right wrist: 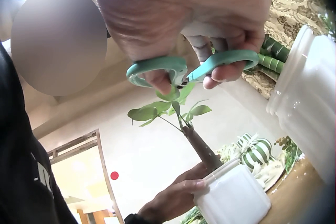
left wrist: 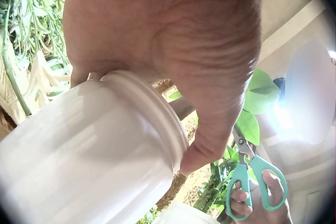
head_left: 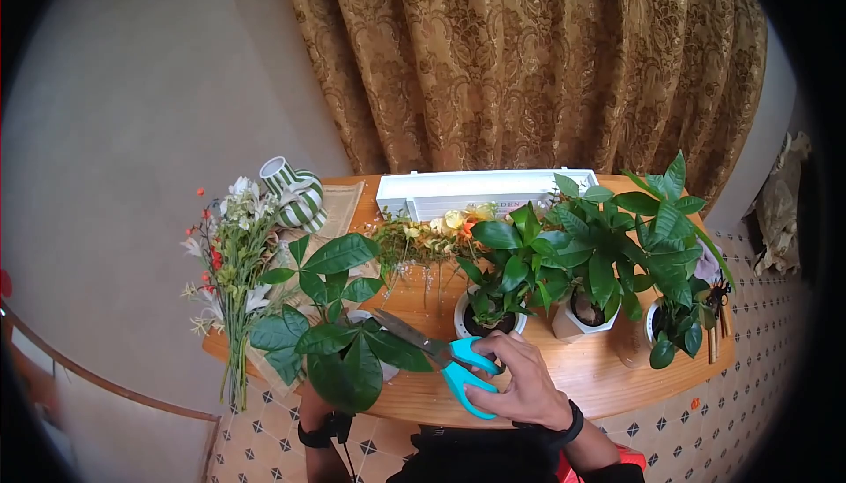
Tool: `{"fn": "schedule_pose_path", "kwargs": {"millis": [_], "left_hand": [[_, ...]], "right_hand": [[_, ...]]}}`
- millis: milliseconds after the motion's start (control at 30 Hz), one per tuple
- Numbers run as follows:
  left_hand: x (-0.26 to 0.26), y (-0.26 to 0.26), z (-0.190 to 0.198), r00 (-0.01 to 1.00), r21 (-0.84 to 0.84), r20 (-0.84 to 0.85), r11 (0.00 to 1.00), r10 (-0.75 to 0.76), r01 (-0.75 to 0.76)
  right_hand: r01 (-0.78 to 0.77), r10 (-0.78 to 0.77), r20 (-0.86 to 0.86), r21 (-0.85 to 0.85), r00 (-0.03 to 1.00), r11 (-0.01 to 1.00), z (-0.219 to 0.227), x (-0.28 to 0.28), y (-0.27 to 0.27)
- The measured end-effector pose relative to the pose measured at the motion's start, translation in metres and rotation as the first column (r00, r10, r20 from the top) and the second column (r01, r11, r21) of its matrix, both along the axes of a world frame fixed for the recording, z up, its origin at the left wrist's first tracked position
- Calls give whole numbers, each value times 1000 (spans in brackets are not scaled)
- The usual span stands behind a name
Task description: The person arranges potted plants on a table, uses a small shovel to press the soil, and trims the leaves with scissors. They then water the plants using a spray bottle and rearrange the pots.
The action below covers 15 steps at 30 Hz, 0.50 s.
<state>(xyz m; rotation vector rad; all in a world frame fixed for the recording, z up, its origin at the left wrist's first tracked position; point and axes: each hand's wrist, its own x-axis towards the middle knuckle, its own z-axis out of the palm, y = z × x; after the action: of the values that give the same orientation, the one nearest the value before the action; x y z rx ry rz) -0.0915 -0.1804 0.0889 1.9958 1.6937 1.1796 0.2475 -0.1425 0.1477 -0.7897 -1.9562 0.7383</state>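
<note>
Turquoise-handled scissors (head_left: 448, 352) are in my right hand (head_left: 529, 386), with thumb and fingers through the spread loops. Their blades point left, overlapping the leaves of a potted plant (head_left: 361, 364) in the head view. My left hand (left wrist: 168, 40) grips the rim of that plant's white pot (left wrist: 100, 150), thumb on the near side. In the right wrist view the pot (right wrist: 233, 198) is tilted and a thick brown stem (right wrist: 202, 148) rises from it. Leaves hide most of the left hand in the head view.
Right of the scissors stand more potted plants (head_left: 493, 307) in white pots. A long white planter box (head_left: 485, 185) lies at the table's back edge, behind yellow and orange flowers (head_left: 454, 221). Left are a flower bunch (head_left: 233, 263) and a green-striped vase (head_left: 304, 205).
</note>
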Motion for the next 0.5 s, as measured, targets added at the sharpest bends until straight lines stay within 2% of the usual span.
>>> {"fn": "schedule_pose_path", "kwargs": {"millis": [200,500], "left_hand": [[1,-1,0,1000,18,19,1000,3,-3],[2,-5,-2,999,49,48,999,11,-13]], "right_hand": [[-12,12,49,10,999,1000,4,-2,1],[-27,27,29,-23,999,999,0,-2,1]]}}
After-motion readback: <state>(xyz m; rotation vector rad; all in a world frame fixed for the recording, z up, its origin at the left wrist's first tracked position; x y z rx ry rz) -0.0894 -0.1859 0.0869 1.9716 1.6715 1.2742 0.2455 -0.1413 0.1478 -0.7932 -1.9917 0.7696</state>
